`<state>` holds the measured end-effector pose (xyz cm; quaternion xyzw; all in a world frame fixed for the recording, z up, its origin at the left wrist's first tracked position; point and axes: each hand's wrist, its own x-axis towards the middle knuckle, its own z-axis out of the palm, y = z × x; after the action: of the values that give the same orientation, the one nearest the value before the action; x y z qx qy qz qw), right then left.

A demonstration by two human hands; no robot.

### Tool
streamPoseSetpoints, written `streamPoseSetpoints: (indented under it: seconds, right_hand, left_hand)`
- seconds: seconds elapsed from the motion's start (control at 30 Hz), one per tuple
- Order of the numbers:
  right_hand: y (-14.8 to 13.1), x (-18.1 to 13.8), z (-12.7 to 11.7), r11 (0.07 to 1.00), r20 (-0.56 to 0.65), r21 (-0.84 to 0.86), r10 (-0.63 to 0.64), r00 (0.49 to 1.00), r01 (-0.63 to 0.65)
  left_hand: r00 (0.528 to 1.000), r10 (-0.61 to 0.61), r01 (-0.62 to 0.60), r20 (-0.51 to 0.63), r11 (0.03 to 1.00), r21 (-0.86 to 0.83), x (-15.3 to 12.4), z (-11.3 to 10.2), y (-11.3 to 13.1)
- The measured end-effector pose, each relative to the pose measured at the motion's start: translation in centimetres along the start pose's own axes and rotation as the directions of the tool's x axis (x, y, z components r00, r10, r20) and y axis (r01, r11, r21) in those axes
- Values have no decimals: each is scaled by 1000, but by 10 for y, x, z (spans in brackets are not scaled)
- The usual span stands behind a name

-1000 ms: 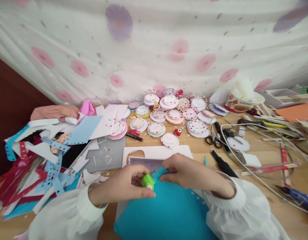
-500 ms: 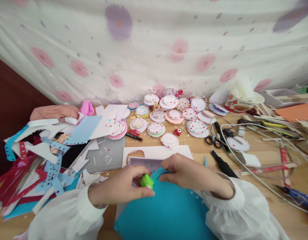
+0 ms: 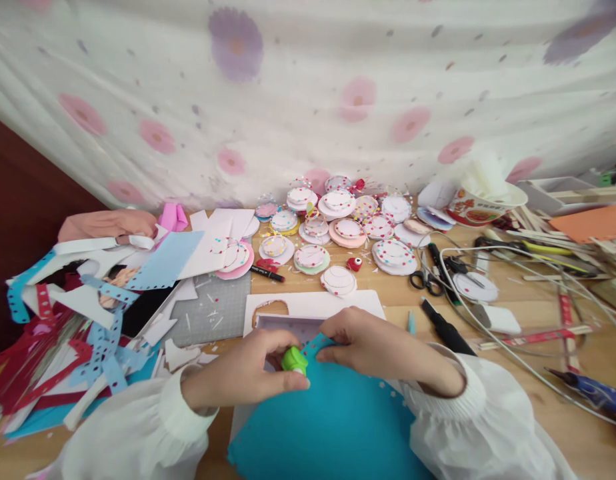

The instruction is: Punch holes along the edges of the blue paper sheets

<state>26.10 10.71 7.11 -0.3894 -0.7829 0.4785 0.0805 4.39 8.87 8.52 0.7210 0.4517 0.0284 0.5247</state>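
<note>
Your left hand (image 3: 255,373) gripped the green craft punch (image 3: 294,361); your right hand (image 3: 357,340) pinched the blue sheet (image 3: 333,423) beside it. Barely anything shifted over the last second: same spot worked.

Single head-worn view, facing forward and down over hands (image 3: 361,341), tabletop (image 3: 397,293) near, curtain (image 3: 298,100) beyond

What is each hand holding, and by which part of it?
Left hand: a green tool, gripped by its sides. Right hand: the blue sheet, pinched at its far edge.
</note>
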Motion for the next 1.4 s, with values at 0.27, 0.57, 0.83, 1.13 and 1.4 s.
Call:
streamPoseSetpoints:
  seconds: [0.27,0.57,0.83,1.13,1.4]
  right_hand:
    - [1,0,-1,1000,2,-13,5,1000,-5]
    - [1,0,0,1000,7,-12,6,1000,-6]
    - [0,1,0,1000,-10,-27,11,1000,-11]
    - [2,3,0,999,-8,-27,25,1000,-25]
    - [-9,6,6,991,11,119,-69,998,68]
  left_hand:
    - [999,31,-30,19,999,-38,1,1,-3]
    - [1000,13,-13,-3,1000,-14,0,1,-8]
    - [999,31,-31,-13,1000,-1,1,2,-7]
    - [993,16,-20,-120,999,-31,2,13,-8]
    - [988,67,-69,-136,998,-9,2,19,-5]
